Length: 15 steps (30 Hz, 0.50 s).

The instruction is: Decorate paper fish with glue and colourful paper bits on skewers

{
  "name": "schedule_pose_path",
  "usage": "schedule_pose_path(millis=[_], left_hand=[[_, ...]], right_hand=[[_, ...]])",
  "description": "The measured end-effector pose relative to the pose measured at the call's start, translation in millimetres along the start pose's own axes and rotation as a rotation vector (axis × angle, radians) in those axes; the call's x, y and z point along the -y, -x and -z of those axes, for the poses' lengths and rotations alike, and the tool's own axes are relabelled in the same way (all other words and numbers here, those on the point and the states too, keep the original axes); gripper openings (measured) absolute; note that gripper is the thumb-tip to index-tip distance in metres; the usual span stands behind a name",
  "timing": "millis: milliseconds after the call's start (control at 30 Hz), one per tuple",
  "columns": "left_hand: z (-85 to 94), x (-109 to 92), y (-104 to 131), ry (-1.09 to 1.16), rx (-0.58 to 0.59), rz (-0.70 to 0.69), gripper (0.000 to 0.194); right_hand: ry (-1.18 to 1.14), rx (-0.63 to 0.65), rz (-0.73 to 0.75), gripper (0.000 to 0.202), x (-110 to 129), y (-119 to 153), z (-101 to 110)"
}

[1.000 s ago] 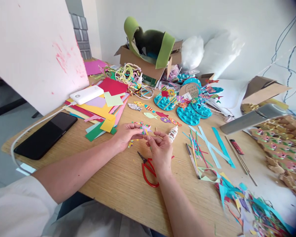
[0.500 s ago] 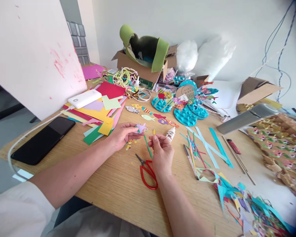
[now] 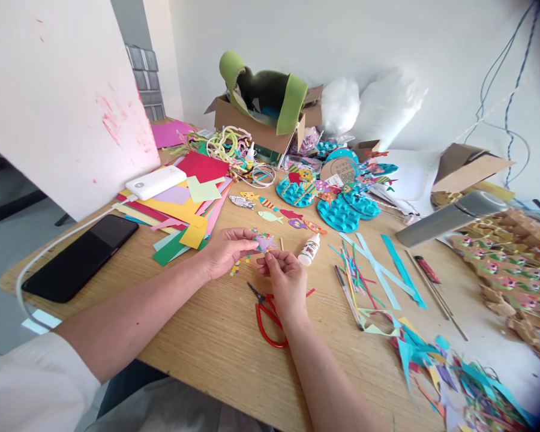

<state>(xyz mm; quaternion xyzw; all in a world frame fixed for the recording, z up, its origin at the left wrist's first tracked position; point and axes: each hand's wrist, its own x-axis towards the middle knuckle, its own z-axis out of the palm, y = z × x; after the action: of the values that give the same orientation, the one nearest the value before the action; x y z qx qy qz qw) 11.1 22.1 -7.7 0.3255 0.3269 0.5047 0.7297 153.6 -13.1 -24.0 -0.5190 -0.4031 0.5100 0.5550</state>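
My left hand (image 3: 227, 251) pinches a small purple paper fish (image 3: 265, 243) with colourful bits along its upper edge. Close against the fish, my right hand (image 3: 284, 277) has thumb and fingers pressed together; what they hold is too small to make out. Red-handled scissors (image 3: 270, 321) lie below the hands, partly behind my right wrist. Beyond my right hand lies a white glue bottle (image 3: 309, 249), tilted. Small yellow paper dots (image 3: 236, 268) are scattered under my left hand. Several finished paper fish (image 3: 292, 213) lie farther back.
Coloured paper (image 3: 180, 210), a power bank (image 3: 155, 182) and a phone (image 3: 81, 257) lie left. Thin paper strips (image 3: 355, 270), a pen (image 3: 348, 298) and paper scraps (image 3: 459, 372) are right, with a grey flask (image 3: 452, 217) beyond. A cardboard box (image 3: 252, 129) stands behind.
My right hand has moved left to the purple fish; the yellow piece seen at its fingertips no longer shows clearly. The fish is tilted differently. A green strip between the hands is out of sight.
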Motion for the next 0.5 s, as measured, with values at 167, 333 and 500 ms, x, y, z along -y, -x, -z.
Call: schedule_pose_path(millis=[167, 333, 500], left_hand=[[0.2, 0.6, -0.3, 0.013, -0.019, -0.015, 0.014], [1.8, -1.0, -1.7, 0.017, -0.058, -0.014, 0.011], [4.4, -0.8, -4.1, -0.026, -0.111, 0.008, 0.011]], right_hand=[[0.02, 0.028, -0.025, 0.032, 0.7, -0.2, 0.1], [0.083, -0.062, 0.048, 0.033, 1.2, 0.0, 3.4], [0.087, -0.083, 0.178, 0.032, 2.1, 1.0, 4.1]])
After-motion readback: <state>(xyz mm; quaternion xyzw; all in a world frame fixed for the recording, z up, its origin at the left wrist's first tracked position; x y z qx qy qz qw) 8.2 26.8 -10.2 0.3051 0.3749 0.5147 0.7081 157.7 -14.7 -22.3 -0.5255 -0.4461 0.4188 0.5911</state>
